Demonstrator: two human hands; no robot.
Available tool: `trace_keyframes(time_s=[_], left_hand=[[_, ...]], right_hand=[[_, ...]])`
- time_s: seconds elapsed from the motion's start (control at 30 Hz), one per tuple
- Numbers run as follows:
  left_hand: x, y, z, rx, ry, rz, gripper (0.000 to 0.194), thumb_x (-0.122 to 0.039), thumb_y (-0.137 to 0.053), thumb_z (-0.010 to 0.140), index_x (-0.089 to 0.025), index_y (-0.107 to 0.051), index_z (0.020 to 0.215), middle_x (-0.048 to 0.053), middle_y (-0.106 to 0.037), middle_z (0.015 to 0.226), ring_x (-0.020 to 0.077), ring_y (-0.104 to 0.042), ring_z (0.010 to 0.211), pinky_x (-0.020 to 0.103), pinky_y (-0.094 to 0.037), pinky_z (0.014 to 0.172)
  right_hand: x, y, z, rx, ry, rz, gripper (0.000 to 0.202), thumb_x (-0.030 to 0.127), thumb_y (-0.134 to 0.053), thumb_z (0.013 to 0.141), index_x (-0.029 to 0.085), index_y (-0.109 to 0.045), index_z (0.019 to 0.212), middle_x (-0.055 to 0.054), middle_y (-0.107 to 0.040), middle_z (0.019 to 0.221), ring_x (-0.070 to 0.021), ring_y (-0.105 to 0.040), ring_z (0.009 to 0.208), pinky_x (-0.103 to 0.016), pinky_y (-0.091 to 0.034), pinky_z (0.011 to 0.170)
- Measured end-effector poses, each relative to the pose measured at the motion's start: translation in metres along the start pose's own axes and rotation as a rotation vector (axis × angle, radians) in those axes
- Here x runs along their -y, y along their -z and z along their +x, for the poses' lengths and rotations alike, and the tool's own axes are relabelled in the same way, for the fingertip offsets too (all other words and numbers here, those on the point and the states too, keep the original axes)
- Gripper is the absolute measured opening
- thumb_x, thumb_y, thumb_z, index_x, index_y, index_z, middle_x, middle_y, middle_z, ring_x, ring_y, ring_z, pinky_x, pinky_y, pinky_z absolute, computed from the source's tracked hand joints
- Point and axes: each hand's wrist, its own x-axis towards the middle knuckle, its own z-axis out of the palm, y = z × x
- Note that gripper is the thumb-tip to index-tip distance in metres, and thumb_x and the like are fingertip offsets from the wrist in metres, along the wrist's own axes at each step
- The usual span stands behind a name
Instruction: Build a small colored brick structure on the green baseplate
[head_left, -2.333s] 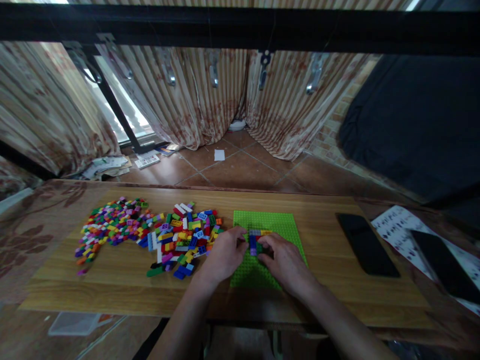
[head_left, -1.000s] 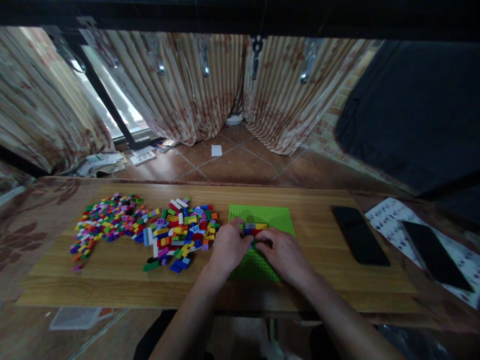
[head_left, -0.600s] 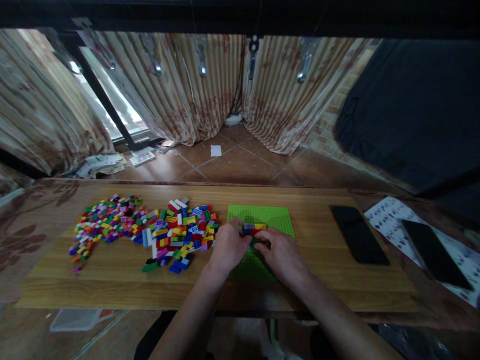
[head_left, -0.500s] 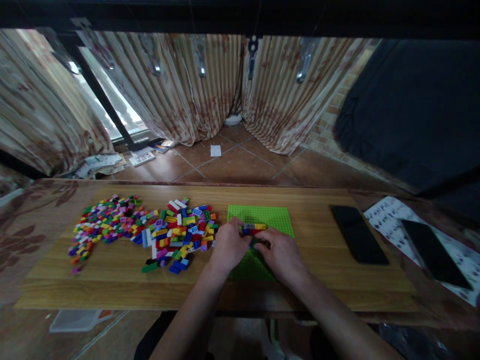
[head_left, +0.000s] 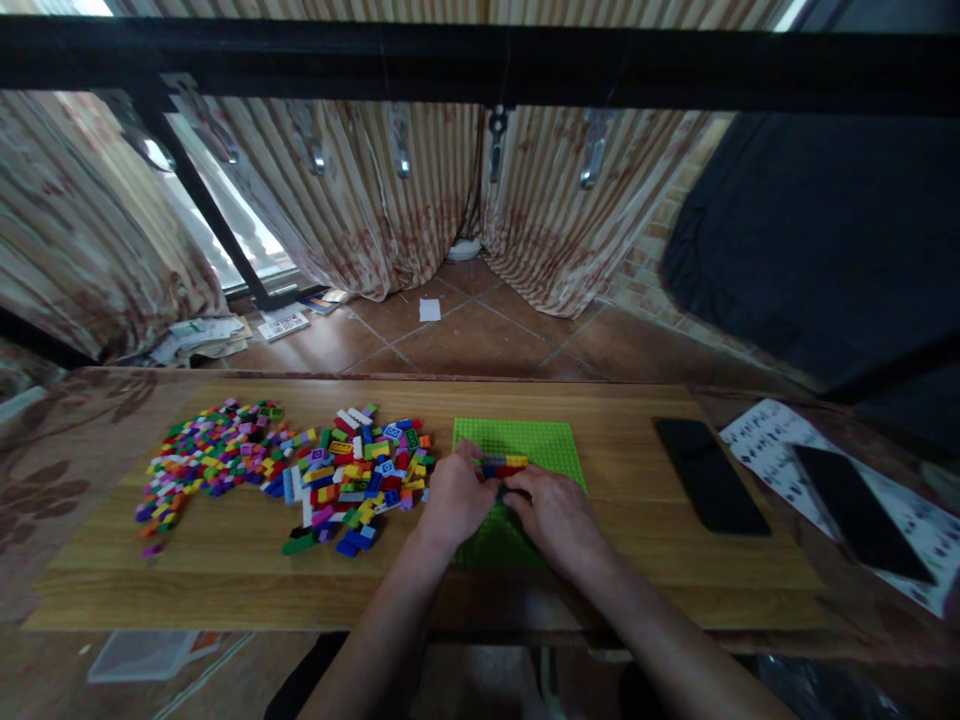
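A bright green studded baseplate (head_left: 551,440) lies on the wooden board, partly covered by my hands. On it stands a short row of joined toy bricks (head_left: 514,464), in grey, yellow, blue and red. My left hand (head_left: 456,495) is closed at the left side of this row, thumb and fingers drawn together. From the right, my right hand (head_left: 556,512) meets it with its fingers pinched. Between the two sets of fingertips shows a small dark green toy brick (head_left: 502,494), mostly hidden by the fingers.
Left of the baseplate lies a heap of larger mixed bricks (head_left: 364,475), and farther left a spread of smaller bricks (head_left: 217,450). A black phone (head_left: 709,475) rests on the board's right. Beyond it, another dark device (head_left: 862,510) lies on a printed sheet (head_left: 772,440).
The head view has tilted up slightly, so everything sits a little lower. My hands stay at the row of bricks, with their fingertips slightly closer together.
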Motion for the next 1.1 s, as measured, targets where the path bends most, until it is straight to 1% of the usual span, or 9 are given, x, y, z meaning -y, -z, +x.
trace_keyframes(time_s=[0.13,0.23,0.3,0.4,0.6,0.73,0.83,0.93,1.1], left_hand=[[0.003,0.004,-0.003,0.04,-0.06,-0.07,0.028,-0.02,-0.063,0.077,-0.014,-0.059,0.105,0.001,-0.066,0.071,0.0134,-0.06,0.064,0.022,-0.04,0.058],[0.006,0.007,-0.003,0.071,-0.047,-0.121,0.022,-0.021,-0.057,0.084,-0.014,-0.059,0.105,0.001,-0.066,0.07,0.0125,-0.061,0.062,0.022,-0.041,0.056],[0.009,0.008,-0.002,0.069,-0.047,-0.125,0.02,-0.018,-0.054,0.086,-0.014,-0.06,0.104,0.001,-0.066,0.069,0.0123,-0.061,0.061,0.021,-0.041,0.056],[0.011,0.008,0.001,0.036,-0.063,-0.097,0.018,-0.014,-0.053,0.086,-0.016,-0.061,0.101,0.001,-0.066,0.068,0.0126,-0.062,0.061,0.021,-0.042,0.057],[0.012,0.009,0.002,0.002,-0.074,-0.066,0.02,-0.013,-0.051,0.086,-0.014,-0.061,0.104,0.003,-0.068,0.072,0.0141,-0.064,0.063,0.023,-0.044,0.058],[0.01,0.013,-0.001,0.004,-0.084,-0.072,0.021,-0.013,-0.05,0.086,-0.013,-0.061,0.104,0.004,-0.068,0.073,0.0145,-0.064,0.063,0.023,-0.045,0.059],[0.01,0.017,-0.003,0.0,-0.087,-0.07,0.022,-0.015,-0.053,0.085,-0.013,-0.061,0.104,0.005,-0.069,0.075,0.0151,-0.064,0.066,0.023,-0.045,0.061],[0.009,0.018,-0.004,-0.002,-0.073,-0.062,0.025,-0.018,-0.058,0.083,-0.012,-0.061,0.107,0.005,-0.069,0.077,0.0155,-0.065,0.069,0.024,-0.045,0.062],[0.005,0.011,-0.006,0.028,-0.034,-0.042,0.034,-0.02,-0.065,0.077,-0.014,-0.06,0.109,0.003,-0.069,0.074,0.0149,-0.063,0.068,0.023,-0.042,0.061]], right_hand=[[-0.017,0.01,0.001,-0.113,0.017,0.048,0.016,0.023,-0.058,0.086,0.021,-0.073,0.091,-0.005,-0.071,0.088,-0.0205,-0.065,0.081,-0.031,-0.046,0.076],[-0.035,0.022,0.006,-0.283,-0.049,0.058,0.021,0.026,-0.052,0.089,0.019,-0.072,0.091,-0.006,-0.072,0.091,-0.0215,-0.066,0.081,-0.033,-0.047,0.076],[-0.043,0.028,0.008,-0.329,-0.107,0.031,0.021,0.026,-0.053,0.088,0.017,-0.072,0.092,-0.007,-0.073,0.09,-0.0231,-0.066,0.08,-0.035,-0.048,0.075],[-0.045,0.028,0.009,-0.3,-0.097,0.031,0.018,0.023,-0.055,0.087,0.017,-0.071,0.091,-0.007,-0.072,0.09,-0.0227,-0.066,0.079,-0.035,-0.048,0.074],[-0.022,0.011,0.001,-0.175,0.081,0.117,0.016,0.02,-0.055,0.088,0.02,-0.07,0.095,-0.004,-0.067,0.087,-0.0186,-0.063,0.08,-0.031,-0.048,0.075],[-0.012,0.004,-0.003,-0.082,0.156,0.144,0.016,0.019,-0.06,0.086,0.021,-0.069,0.1,-0.004,-0.066,0.094,-0.0189,-0.061,0.089,-0.031,-0.048,0.081],[-0.011,-0.001,-0.004,-0.063,0.164,0.131,0.018,0.018,-0.062,0.085,0.02,-0.068,0.102,-0.005,-0.065,0.098,-0.02,-0.06,0.094,-0.033,-0.047,0.085],[-0.011,-0.006,-0.004,-0.063,0.139,0.105,0.018,0.018,-0.065,0.082,0.019,-0.068,0.1,-0.005,-0.066,0.097,-0.0207,-0.06,0.093,-0.033,-0.046,0.084],[-0.012,-0.011,0.0,-0.057,0.085,0.147,0.02,0.016,-0.067,0.079,0.02,-0.068,0.098,-0.004,-0.066,0.093,-0.0193,-0.061,0.088,-0.032,-0.046,0.08]])
